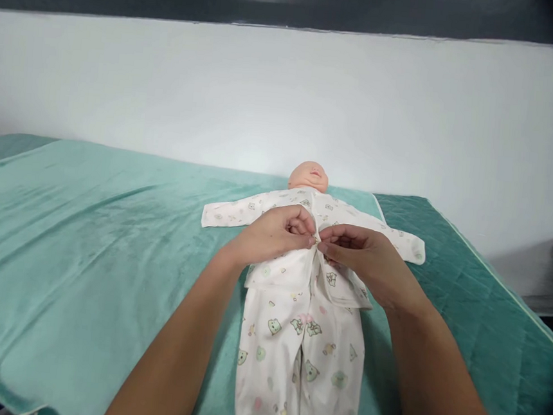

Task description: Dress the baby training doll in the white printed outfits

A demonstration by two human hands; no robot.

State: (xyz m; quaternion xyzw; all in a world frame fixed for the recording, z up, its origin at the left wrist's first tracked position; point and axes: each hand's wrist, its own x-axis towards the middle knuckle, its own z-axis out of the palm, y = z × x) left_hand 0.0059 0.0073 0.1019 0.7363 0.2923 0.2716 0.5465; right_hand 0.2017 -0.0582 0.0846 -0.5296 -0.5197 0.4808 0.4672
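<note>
A baby doll (308, 175) lies on its back, its head toward the wall and both sleeved arms spread out. It wears a white printed jacket (271, 273) and matching printed trousers (278, 350). Over the middle of the chest, my left hand (284, 231) pinches one front edge of the jacket. My right hand (360, 247) pinches the other edge, and the fingertips of both hands nearly meet at the front opening. Below them the jacket's front hangs apart. Whatever fastener is between the fingertips is too small to make out.
A light green blanket (82, 268) with wrinkles covers the bed under the doll. Darker green quilted fabric (470, 315) shows on the right. A white wall (194, 90) rises behind, with a dark band along its top.
</note>
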